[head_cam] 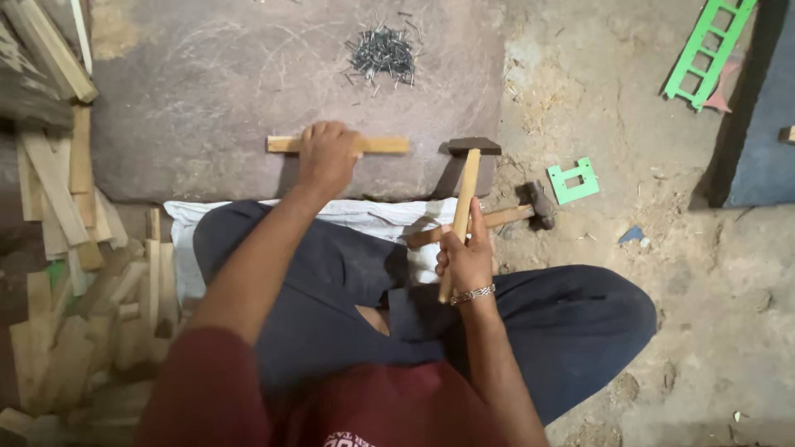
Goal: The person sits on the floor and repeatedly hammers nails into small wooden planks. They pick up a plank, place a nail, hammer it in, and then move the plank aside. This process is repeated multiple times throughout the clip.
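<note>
Head view: the person sits cross-legged on the floor before a flat grey stone slab [207, 99] that serves as the bench. The left hand [327, 156] presses down on a short pale wooden strip [385, 145] lying flat on the slab, its fingers curled over the strip's middle and grasping it. The right hand [465, 258] has its fingers clenched round the light wooden handle of a dark-headed hammer [470, 157], whose head hangs just beside the strip's right end. A second hammer with a wooden handle [530, 207] lies on the dirt floor [662, 248] by the right knee. A loose heap of small grey nails [383, 51] sits on the slab, well apart from the strip.

Judging from this, a blow could catch the left fingers, since they lie on the strip near the hammer's head; the strip could also skid on the smooth stone.

No container shows: the nails lie bare, a pile of pale wood offcuts [74, 290] lies on the floor at left, and green plastic frames [573, 180] rest at right
</note>
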